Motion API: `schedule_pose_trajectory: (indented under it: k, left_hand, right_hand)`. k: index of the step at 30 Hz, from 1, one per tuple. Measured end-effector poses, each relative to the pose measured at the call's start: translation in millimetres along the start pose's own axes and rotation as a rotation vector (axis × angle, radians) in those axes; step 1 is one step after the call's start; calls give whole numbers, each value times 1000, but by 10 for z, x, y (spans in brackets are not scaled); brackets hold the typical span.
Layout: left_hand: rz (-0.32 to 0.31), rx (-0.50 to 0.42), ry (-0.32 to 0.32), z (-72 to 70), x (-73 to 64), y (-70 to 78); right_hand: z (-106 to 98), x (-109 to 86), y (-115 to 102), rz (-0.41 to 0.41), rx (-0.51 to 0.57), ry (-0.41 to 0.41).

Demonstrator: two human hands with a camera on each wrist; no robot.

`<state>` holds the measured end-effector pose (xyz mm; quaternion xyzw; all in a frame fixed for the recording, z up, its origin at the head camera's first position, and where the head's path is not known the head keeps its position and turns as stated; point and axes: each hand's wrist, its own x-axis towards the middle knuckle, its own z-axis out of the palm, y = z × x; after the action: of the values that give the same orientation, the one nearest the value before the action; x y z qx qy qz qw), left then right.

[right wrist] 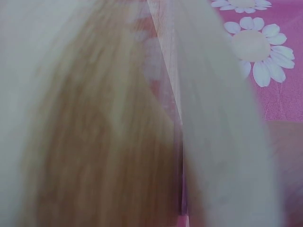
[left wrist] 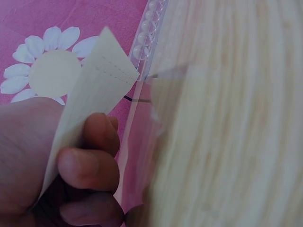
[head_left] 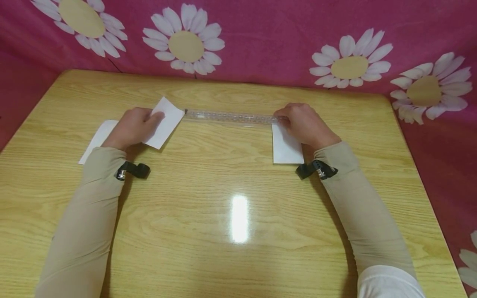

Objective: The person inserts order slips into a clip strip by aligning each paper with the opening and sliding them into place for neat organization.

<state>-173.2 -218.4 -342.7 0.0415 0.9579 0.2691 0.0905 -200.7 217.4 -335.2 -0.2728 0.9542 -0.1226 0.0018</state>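
My left hand [head_left: 132,126] pinches a small white paper [head_left: 165,124] between thumb and curled fingers. In the left wrist view the same paper [left wrist: 92,90] stands tilted, with faint dashed marks near its corner. A clear plastic ruler [head_left: 231,116] runs across from that corner to my right hand [head_left: 307,124], whose fingers are curled at the ruler's right end. Another white paper [head_left: 286,145] hangs below those right fingers, held there with the ruler. The right wrist view is blurred; the paper [right wrist: 222,113] fills much of it and hides the fingers.
A further white paper [head_left: 97,138] shows behind my left wrist, partly covered by it. Wood-grain table [head_left: 208,178] lies beneath, with a bright light reflection. A pink flowered cloth [head_left: 257,41] borders its back and sides. Dark straps [head_left: 136,170] sit on both wrists.
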Motion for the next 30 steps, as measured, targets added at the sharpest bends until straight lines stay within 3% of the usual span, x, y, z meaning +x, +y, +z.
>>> schedule_pose_trajectory:
  k: [30]
  left_hand:
    - [-34,-16,-35,69,15,115]
  right_hand:
    - [-7,0,6,15,22,-5]
